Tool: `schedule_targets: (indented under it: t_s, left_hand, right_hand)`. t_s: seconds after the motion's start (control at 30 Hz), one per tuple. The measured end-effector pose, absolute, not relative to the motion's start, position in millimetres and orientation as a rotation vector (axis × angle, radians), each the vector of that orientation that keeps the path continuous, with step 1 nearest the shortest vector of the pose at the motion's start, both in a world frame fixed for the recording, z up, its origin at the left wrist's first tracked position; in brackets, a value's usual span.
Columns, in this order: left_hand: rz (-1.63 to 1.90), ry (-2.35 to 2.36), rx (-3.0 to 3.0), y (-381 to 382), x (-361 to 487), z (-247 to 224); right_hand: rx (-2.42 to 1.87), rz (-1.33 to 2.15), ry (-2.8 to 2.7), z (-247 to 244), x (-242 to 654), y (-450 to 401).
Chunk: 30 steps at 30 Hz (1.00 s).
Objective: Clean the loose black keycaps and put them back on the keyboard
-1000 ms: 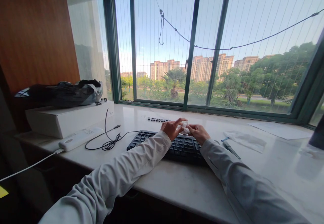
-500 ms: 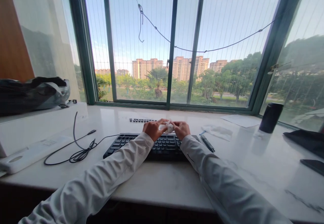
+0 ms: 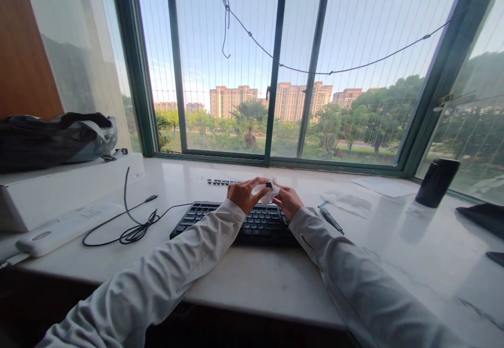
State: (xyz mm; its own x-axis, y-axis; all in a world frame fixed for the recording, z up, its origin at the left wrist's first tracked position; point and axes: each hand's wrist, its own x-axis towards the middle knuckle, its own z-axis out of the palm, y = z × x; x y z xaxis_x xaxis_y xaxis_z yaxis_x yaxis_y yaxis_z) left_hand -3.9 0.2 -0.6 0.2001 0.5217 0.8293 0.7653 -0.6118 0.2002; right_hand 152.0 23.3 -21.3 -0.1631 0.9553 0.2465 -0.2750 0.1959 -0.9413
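Observation:
Above the black keyboard point(image 3: 264, 226), my two hands meet. My left hand point(image 3: 244, 194) is closed, thumb and forefinger pinching a small black keycap point(image 3: 269, 184). A crumpled white tissue point(image 3: 271, 194) lies around the keycap. My right hand point(image 3: 290, 201) is closed on the tissue from the right side, its fingertips near the keycap. Just beyond the hands, a row of loose black keycaps point(image 3: 220, 182) lies on the white tabletop; my left hand may cover part of the row. My forearms hide both lower sides of the keyboard.
A coiled black cable point(image 3: 136, 232) and a white power strip point(image 3: 66, 230) lie left, by a white box point(image 3: 74, 182) bearing a dark bag point(image 3: 59, 140). Rightward are a dark pen-like tool point(image 3: 331, 220), a clear plastic bag point(image 3: 348, 203), paper point(image 3: 384, 186) and a black cylinder point(image 3: 438, 182).
The black keycap now shows between my left fingers, and the tissue is more opened out. My hands have shifted slightly apart. The whole view has swung a little left.

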Motion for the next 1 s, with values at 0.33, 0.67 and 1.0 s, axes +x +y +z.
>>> schedule_targets:
  t_s: [0.33,0.67,1.0]
  left_hand:
    - [-1.294,-1.248,-2.257,-4.1,-4.8,2.2]
    - [-1.198,-1.303,-2.289,-2.8,-7.3,4.6]
    - [-1.388,-1.133,-2.330,0.2,-6.5,3.0]
  right_hand:
    - [-0.811,1.383,-1.228,-16.4,156.6,20.2]
    - [-0.900,1.101,-1.367,-22.5,162.6,35.3]
    - [-0.858,1.335,-1.210,-21.8,159.3,32.1]
